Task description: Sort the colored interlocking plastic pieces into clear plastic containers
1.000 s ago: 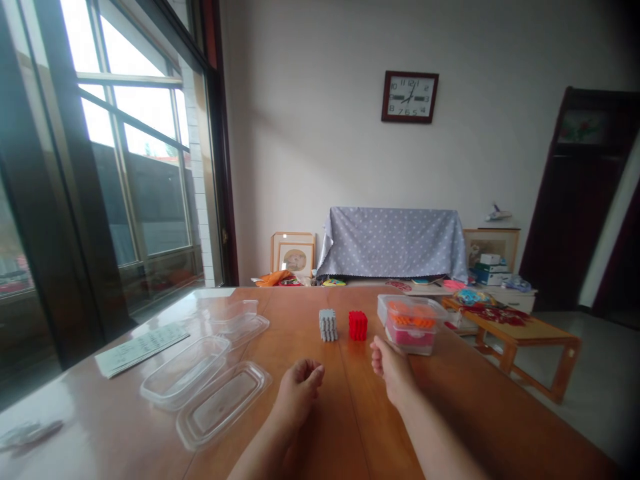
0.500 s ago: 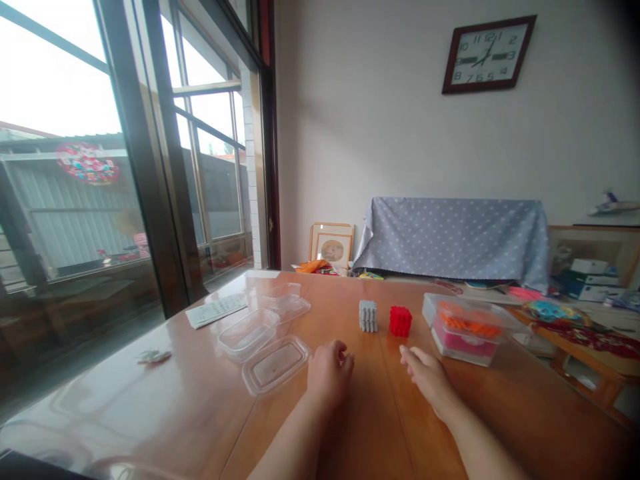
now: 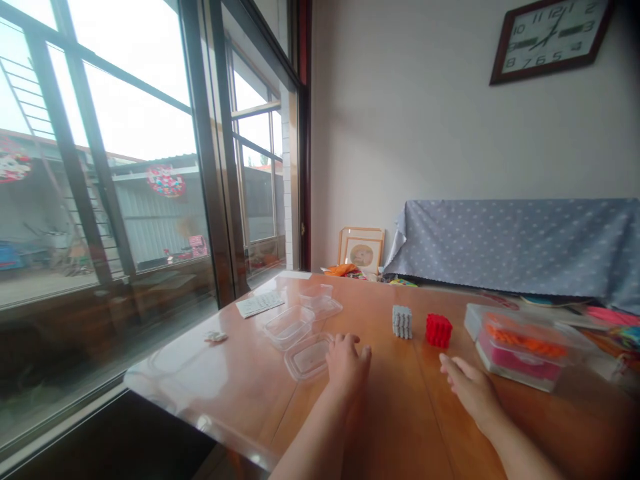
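Observation:
My left hand (image 3: 347,360) hovers over or rests by the right edge of a clear plastic lid (image 3: 309,357), its fingers loosely spread and holding nothing I can see. Whether the fingertips touch the lid is unclear. On the right, my right hand (image 3: 470,388) is held out with fingers extended and nothing in it. Just beyond it stands a red cube of stacked bumpy pieces (image 3: 439,331). A similar grey cube (image 3: 402,323) stands to its left. Behind the lid lie a clear open container (image 3: 289,327) and another clear plastic piece (image 3: 320,302).
At the right, a clear box (image 3: 525,367) holds orange and pink pieces. A printed sheet (image 3: 260,304) and a small whitish item (image 3: 215,337) lie on the left of the wooden table (image 3: 385,413). Windows run along the left; a spotted cloth (image 3: 520,247) hangs behind.
My view has turned left, so the scene sits further right. My left hand has shifted left toward the lid and its fingers have spread. The cubes stay in place.

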